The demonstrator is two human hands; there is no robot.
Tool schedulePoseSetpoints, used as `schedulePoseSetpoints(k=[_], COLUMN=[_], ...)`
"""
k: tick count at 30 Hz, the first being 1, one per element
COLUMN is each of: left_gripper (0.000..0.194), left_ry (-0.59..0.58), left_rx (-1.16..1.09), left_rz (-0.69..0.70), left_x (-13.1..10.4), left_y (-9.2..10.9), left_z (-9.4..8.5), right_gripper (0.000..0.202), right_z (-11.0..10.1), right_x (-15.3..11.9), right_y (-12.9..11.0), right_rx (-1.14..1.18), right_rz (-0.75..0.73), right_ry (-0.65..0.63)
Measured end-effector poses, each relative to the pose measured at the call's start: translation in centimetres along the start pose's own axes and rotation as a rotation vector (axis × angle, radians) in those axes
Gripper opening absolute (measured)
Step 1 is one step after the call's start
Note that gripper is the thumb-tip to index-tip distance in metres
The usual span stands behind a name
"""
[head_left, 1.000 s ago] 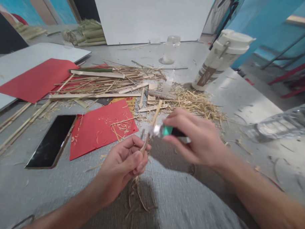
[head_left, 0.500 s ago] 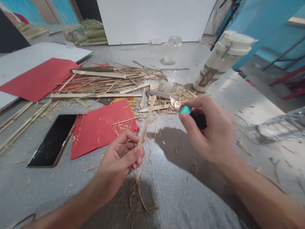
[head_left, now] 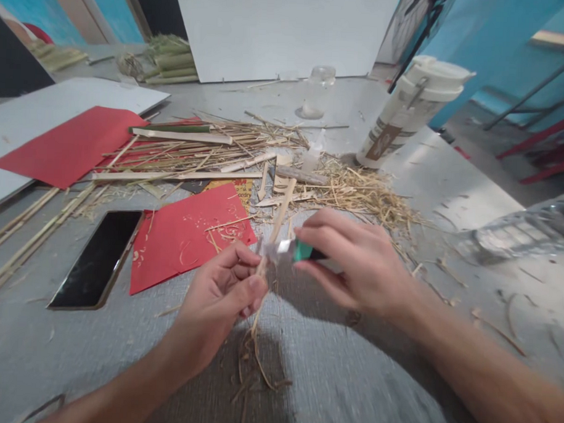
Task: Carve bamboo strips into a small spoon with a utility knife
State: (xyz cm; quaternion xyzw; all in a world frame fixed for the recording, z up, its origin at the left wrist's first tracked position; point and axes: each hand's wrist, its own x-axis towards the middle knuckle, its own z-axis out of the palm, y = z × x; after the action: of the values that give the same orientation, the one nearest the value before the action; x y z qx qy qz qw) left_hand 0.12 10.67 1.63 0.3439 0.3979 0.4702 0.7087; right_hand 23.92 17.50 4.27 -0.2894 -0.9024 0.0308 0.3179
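Between thumb and fingers, my left hand [head_left: 231,284] pinches a thin pale wooden strip [head_left: 283,211] that points up and away, its frayed fibres hanging below the fist. My right hand [head_left: 354,257] is closed around a green and black knife [head_left: 303,250]. The knife's blurred metal blade lies across the strip just above my left fingertips. Left of my left hand, a red paper [head_left: 188,239] sprinkled with shavings rests on the grey surface. Beyond both hands is a pile of thin sticks [head_left: 247,136] with straw-like shavings [head_left: 370,193].
A black phone [head_left: 98,257] lies at the left, below another red sheet [head_left: 76,142]. At the right are a tall white container [head_left: 410,111] and a clear plastic bottle [head_left: 531,229]. A small clear jar [head_left: 316,92] stands far back before a white board [head_left: 283,32].
My right hand has moved left and down, bringing the knife from beyond the strip onto it, near my left fingers. My left hand has hardly moved.
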Motion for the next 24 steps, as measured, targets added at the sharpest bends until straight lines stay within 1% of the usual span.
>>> schedulePoseSetpoints(k=[3, 4, 5, 6, 7, 10, 12, 15, 17, 21, 22, 23, 24], left_gripper=[0.043, 0.044, 0.044, 0.045, 0.046, 0.048, 0.045, 0.039, 0.039, 0.044, 0.044, 0.044, 0.044], left_ry=[-0.079, -0.093, -0.091, -0.074, -0.049, -0.004, -0.007, -0.001, 0.003, -0.053, -0.058, -0.052, -0.039], left_rx=[-0.001, -0.005, -0.004, 0.001, 0.008, 0.015, -0.009, -0.045, -0.034, -0.008, -0.006, -0.003, 0.001], left_rz=[-0.072, -0.088, -0.095, -0.090, -0.078, -0.051, -0.040, -0.018, -0.027, -0.098, -0.101, -0.092, -0.075], left_x=[-0.2, -0.3, -0.3, -0.3, -0.3, -0.1, 0.1, 0.2, 0.1, -0.3, -0.3, -0.3, -0.3], left_y=[-0.4, -0.4, -0.4, -0.4, -0.3, 0.1, 0.3, 0.3, 0.1, -0.3, -0.4, -0.4, -0.4], left_z=[0.2, 0.3, 0.3, 0.4, 0.4, 0.3, 0.3, 0.2, 0.2, 0.2, 0.2, 0.2, 0.2], right_gripper=[0.008, 0.007, 0.006, 0.006, 0.008, 0.018, 0.024, 0.022, 0.017, 0.008, 0.008, 0.008, 0.009], right_z=[-0.7, -0.8, -1.0, -1.0, -0.9, -0.5, -0.2, 0.0, -0.3, -1.1, -1.2, -1.3, -1.2], right_x=[0.0, 0.0, 0.0, 0.0, 0.1, 0.0, 0.0, 0.0, -0.1, 0.0, 0.1, 0.1, 0.1], right_y=[1.1, 1.4, 1.6, 1.6, 1.4, 0.5, 0.0, -0.1, 0.4, 1.4, 1.4, 1.3, 1.1], right_rx=[-0.019, -0.026, -0.021, -0.001, 0.032, 0.115, 0.092, 0.005, -0.026, -0.061, -0.052, -0.033, -0.006], right_rz=[0.148, 0.182, 0.190, 0.170, 0.123, -0.050, -0.077, -0.044, 0.007, 0.189, 0.190, 0.157, 0.101], right_ry=[0.182, 0.224, 0.236, 0.211, 0.150, -0.069, -0.111, -0.081, -0.025, 0.193, 0.205, 0.182, 0.124])
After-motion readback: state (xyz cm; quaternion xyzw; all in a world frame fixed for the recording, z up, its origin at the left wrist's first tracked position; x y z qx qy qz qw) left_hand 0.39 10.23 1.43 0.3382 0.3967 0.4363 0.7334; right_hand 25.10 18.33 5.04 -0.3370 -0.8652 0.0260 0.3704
